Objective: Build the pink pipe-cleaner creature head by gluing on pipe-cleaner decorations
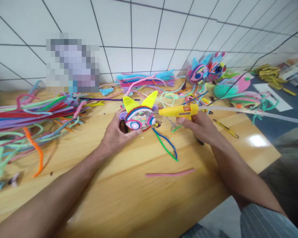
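Observation:
My left hand (116, 130) grips a small pipe-cleaner animal figure (140, 118) from its left side, just above the table. Two yellow pointed ears (150, 100) stand on its top, and round coiled eyes sit on a clear, shiny front. In my right hand (201, 125) is a yellow hot glue gun (181, 110), its nozzle pointing left at the figure's right side. A long translucent glue stick (238, 110) sticks out of the gun's back. Below the figure lies a bent blue and green pipe cleaner (167, 143); whether it joins the figure I cannot tell.
Bundles of coloured pipe cleaners (39, 112) cover the table's left side, with another stack (146, 79) by the tiled wall. Finished-looking figures (198, 72) stand at the back right. A yellow craft knife (225, 128), scissors (172, 124) and a pink strip (170, 173) lie nearby.

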`<action>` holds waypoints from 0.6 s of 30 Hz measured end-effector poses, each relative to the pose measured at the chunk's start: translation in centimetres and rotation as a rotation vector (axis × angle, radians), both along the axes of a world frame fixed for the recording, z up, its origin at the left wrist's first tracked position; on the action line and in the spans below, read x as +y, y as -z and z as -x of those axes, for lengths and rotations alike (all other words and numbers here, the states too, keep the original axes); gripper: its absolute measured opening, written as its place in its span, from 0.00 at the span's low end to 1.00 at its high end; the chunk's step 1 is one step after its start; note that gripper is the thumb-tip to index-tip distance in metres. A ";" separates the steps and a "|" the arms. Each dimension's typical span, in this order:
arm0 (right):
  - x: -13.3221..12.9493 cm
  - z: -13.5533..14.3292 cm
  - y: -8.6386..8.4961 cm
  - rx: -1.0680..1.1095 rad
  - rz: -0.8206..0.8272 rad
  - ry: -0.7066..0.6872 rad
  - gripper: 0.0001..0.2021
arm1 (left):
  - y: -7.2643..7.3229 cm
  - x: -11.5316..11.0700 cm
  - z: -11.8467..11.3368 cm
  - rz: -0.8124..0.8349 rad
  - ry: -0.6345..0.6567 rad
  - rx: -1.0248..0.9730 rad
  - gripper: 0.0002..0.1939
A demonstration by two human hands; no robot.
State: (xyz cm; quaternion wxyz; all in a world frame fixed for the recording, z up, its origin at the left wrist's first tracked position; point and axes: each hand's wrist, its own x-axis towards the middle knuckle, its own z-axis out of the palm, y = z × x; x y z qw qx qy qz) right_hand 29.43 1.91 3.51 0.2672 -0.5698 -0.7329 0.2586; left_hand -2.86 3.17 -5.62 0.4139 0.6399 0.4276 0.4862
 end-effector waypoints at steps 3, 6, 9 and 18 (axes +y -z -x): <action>0.2 0.1 0.4 0.045 0.043 -0.004 0.23 | -0.1 0.0 -0.1 0.000 0.012 -0.036 0.39; 0.3 0.3 0.6 0.070 0.044 -0.027 0.24 | -0.2 0.0 -0.2 0.004 0.014 -0.044 0.39; 0.4 0.3 0.7 0.063 0.035 -0.035 0.26 | -0.2 0.0 -0.1 -0.008 0.003 -0.021 0.39; 0.4 0.1 1.1 0.047 0.005 -0.030 0.25 | -0.6 -0.1 -0.2 0.000 0.015 -0.038 0.36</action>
